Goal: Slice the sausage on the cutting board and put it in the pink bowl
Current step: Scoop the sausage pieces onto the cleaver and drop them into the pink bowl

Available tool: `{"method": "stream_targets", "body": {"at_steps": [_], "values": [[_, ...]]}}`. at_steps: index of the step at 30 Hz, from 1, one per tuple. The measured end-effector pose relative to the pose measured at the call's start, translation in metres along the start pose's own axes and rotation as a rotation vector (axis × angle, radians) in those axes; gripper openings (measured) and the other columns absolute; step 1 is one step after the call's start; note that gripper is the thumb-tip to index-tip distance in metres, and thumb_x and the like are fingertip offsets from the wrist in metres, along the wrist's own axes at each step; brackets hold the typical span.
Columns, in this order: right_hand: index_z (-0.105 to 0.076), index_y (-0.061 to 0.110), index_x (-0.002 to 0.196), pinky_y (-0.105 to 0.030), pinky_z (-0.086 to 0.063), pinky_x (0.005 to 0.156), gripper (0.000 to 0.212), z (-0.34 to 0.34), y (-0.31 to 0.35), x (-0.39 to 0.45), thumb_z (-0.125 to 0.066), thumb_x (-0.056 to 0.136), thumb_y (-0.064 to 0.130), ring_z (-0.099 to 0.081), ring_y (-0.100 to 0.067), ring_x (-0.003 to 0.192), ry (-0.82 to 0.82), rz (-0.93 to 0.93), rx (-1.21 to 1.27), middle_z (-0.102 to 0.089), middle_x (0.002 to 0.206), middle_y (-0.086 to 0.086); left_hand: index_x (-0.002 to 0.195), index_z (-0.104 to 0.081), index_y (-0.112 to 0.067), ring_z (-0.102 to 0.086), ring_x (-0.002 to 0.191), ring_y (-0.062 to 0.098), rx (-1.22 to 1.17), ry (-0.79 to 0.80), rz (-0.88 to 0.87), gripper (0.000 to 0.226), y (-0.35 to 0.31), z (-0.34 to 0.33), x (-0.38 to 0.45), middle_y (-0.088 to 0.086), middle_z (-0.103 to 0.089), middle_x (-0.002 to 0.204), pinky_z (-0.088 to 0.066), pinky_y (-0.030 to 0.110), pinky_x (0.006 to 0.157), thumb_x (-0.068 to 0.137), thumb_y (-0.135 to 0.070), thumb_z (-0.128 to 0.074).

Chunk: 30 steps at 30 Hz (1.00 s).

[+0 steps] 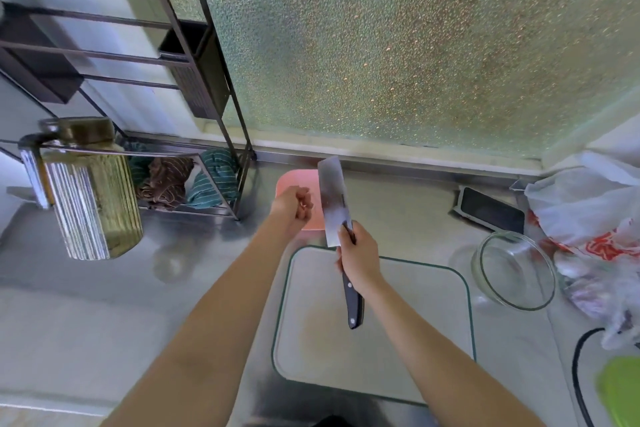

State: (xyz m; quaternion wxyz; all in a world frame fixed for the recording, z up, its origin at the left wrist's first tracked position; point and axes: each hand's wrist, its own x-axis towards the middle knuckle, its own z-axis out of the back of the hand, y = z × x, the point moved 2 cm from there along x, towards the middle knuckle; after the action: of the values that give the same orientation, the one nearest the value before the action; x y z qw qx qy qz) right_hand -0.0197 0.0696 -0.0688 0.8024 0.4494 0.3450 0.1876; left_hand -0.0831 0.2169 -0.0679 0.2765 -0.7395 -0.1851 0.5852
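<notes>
A white cutting board [374, 329] with a green rim lies on the steel counter; its surface looks bare, and no sausage shows on it. Behind it stands the pink bowl [294, 178], largely covered by my left hand and the blade. My left hand [293, 202] hovers over the bowl with fingers curled; whether it holds sausage pieces I cannot tell. My right hand [356, 258] grips the black handle of a cleaver [333, 201], whose blade points away from me over the bowl's right side.
A glass bowl [514, 270] sits right of the board, with a phone [491, 210] behind it and plastic bags [588, 218] at far right. A ribbed glass jar [86, 198] and a metal rack [194, 166] holding cloths stand at left. A green lid [620, 392] lies bottom right.
</notes>
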Motion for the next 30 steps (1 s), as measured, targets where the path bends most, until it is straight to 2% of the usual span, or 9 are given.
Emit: {"method": "stream_targets", "body": {"at_steps": [6,11,15,17,20,22,25,27,30], "values": [[-0.036,0.028,0.059,-0.041,-0.042,0.046,0.036,-0.026,-0.002,0.026,-0.045,0.094,0.024,-0.042,-0.027,0.047,-0.005,0.032,-0.097,-0.043,0.057,-0.006,0.056,-0.043,-0.011,-0.024,0.019,0.007,0.047,-0.041,0.049,0.032,-0.003,-0.01,0.027,-0.005,-0.034,0.025,-0.022,0.013,0.029,0.083,0.002,-0.032],[-0.045,0.026,0.066,-0.05,-0.049,0.05,0.028,-0.039,-0.006,0.043,-0.045,0.094,0.028,-0.056,-0.037,0.052,-0.045,0.026,-0.148,-0.055,0.06,-0.009,0.062,-0.052,-0.014,-0.044,0.044,0.014,0.074,-0.031,0.034,0.027,0.008,-0.014,0.057,0.0,-0.054,0.047,-0.035,0.026,0.051,0.086,-0.019,-0.042],[-0.051,0.023,0.077,-0.054,-0.054,0.054,0.017,-0.042,-0.005,0.056,-0.045,0.092,0.03,-0.061,-0.039,0.057,-0.051,0.022,-0.147,-0.06,0.065,-0.012,0.062,-0.048,-0.021,-0.04,0.024,-0.002,0.049,0.004,0.045,0.029,-0.008,-0.02,0.043,-0.011,-0.047,0.026,-0.032,0.017,0.044,0.091,-0.018,-0.046],[-0.051,0.023,0.077,-0.054,-0.055,0.055,0.017,-0.042,-0.003,0.062,-0.045,0.091,0.031,-0.063,-0.04,0.06,-0.049,0.039,-0.173,-0.063,0.068,-0.015,0.054,-0.046,-0.021,-0.035,0.024,0.006,0.079,-0.037,0.064,0.033,-0.008,-0.016,0.062,-0.008,-0.043,0.031,-0.027,0.016,0.036,0.087,-0.021,-0.046],[-0.046,0.03,0.067,-0.053,-0.054,0.054,0.025,-0.041,-0.004,0.063,-0.045,0.091,0.033,-0.062,-0.04,0.058,-0.034,0.061,-0.204,-0.059,0.062,-0.008,0.056,-0.055,-0.019,-0.048,0.056,0.025,0.129,-0.026,0.137,0.023,-0.004,-0.01,0.078,0.004,-0.055,0.064,-0.042,0.027,0.061,0.071,-0.037,-0.056],[-0.043,0.036,0.062,-0.053,-0.053,0.052,0.03,-0.04,-0.006,0.06,-0.045,0.092,0.033,-0.06,-0.039,0.056,-0.023,0.064,-0.202,-0.052,0.058,-0.001,0.072,-0.059,-0.015,-0.055,0.068,0.027,0.131,-0.007,0.153,0.026,-0.01,-0.009,0.06,0.01,-0.061,0.078,-0.047,0.028,0.068,0.082,-0.037,-0.053],[-0.039,0.036,0.06,-0.05,-0.049,0.05,0.034,-0.038,-0.01,0.057,-0.045,0.093,0.03,-0.057,-0.037,0.052,-0.032,0.064,-0.196,-0.049,0.056,0.001,0.072,-0.058,-0.012,-0.053,0.062,0.018,0.123,-0.034,0.061,0.033,-0.011,-0.002,0.048,0.008,-0.064,0.072,-0.041,0.026,0.054,0.095,-0.029,-0.041],[-0.038,0.037,0.059,-0.046,-0.048,0.049,0.036,-0.037,-0.01,0.057,-0.046,0.093,0.029,-0.056,-0.035,0.051,-0.039,0.071,-0.196,-0.047,0.054,0.004,0.065,-0.057,-0.014,-0.052,0.058,0.017,0.117,-0.063,0.011,0.036,-0.01,0.001,0.042,0.003,-0.064,0.057,-0.041,0.026,0.052,0.095,-0.027,-0.042],[-0.036,0.036,0.058,-0.042,-0.046,0.048,0.038,-0.035,-0.011,0.056,-0.046,0.093,0.028,-0.054,-0.033,0.049,-0.038,0.067,-0.204,-0.046,0.053,0.005,0.065,-0.06,-0.014,-0.056,0.06,0.02,0.109,-0.05,0.058,0.032,-0.008,0.001,0.037,0.006,-0.063,0.066,-0.049,0.029,0.059,0.091,-0.029,-0.05]]}}
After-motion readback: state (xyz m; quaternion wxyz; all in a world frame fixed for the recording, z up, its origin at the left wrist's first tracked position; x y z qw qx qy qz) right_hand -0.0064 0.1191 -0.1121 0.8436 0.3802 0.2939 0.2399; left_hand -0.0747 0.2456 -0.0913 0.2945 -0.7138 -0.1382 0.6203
